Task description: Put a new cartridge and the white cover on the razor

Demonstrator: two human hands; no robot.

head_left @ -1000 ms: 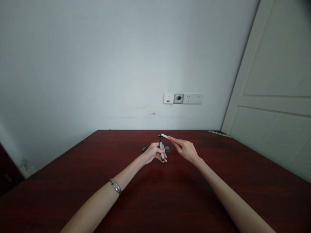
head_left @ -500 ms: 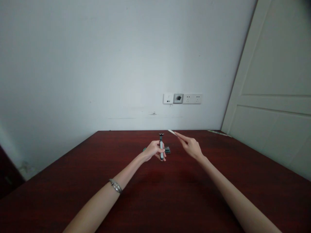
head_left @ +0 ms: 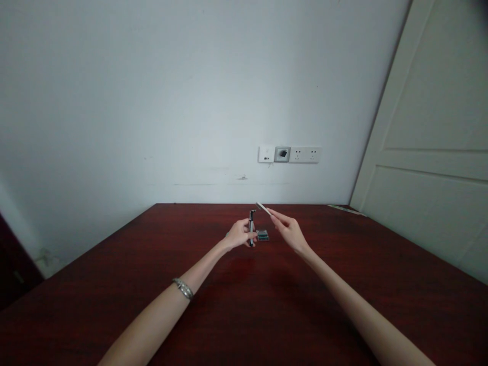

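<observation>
My left hand (head_left: pixel 238 235) is closed around the handle of a razor (head_left: pixel 251 229), held upright with its head at the top. My right hand (head_left: pixel 290 233) pinches a slim white toothbrush (head_left: pixel 264 209). Its tip slants up and left, close to the razor head but seemingly apart from it. On the table just right of my left hand lies a small clear case (head_left: pixel 263 235) with dark green parts. A bit of something green shows behind my left hand, mostly hidden by it.
The dark red wooden table (head_left: pixel 244 315) reaches back to a pale wall with a row of sockets (head_left: pixel 290 154). A thin flat strip (head_left: pixel 346 209) lies at the table's back right, near a white panelled door (head_left: pixel 430 142).
My right hand has brought the toothbrush left and nearer the razor head. The razor has turned in my left hand, so its head now shows from the side.
</observation>
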